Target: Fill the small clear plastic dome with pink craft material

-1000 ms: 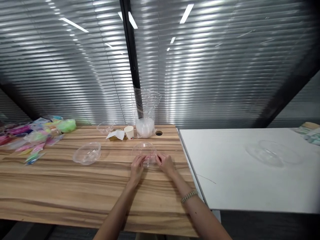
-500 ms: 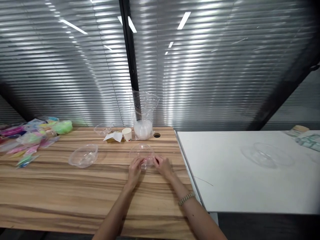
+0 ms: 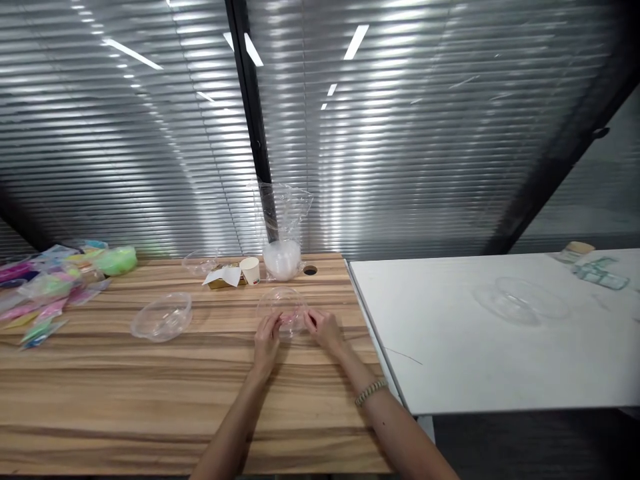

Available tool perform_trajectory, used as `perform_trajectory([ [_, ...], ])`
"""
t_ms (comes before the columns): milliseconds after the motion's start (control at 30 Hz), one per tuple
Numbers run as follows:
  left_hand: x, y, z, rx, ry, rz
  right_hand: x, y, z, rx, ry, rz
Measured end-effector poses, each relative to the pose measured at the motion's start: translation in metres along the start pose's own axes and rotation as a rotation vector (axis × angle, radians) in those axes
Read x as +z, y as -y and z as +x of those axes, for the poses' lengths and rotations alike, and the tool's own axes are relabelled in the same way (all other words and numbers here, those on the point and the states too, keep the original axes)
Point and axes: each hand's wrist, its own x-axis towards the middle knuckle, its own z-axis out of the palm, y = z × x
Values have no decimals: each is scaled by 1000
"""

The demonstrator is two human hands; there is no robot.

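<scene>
Gripping a clear bowl [image 3: 281,308] between them, both hands [image 3: 295,331] (bare wood [image 3: 125,393] nearer).

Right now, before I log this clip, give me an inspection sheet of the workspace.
Surface: wooden table butted against a white table on its right.
Job's things: clear plastic bowl standing on the wood, something pink inside, too blurred to name.
Clutter: second clear bowl, coloured packets, paper cup, clear bag with white contents, clear lid on the white table.
Grippers: left hand and right hand both touch the bowl's near side.
Cables: nothing seen.
Surroundings: closed blinds behind glass.
</scene>
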Motion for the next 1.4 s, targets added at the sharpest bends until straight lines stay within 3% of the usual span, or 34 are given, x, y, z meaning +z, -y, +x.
perform_trajectory([
  [1400, 3, 4, -1, 43, -23, -4, 4, -3, -1, -1, 30, 44],
])
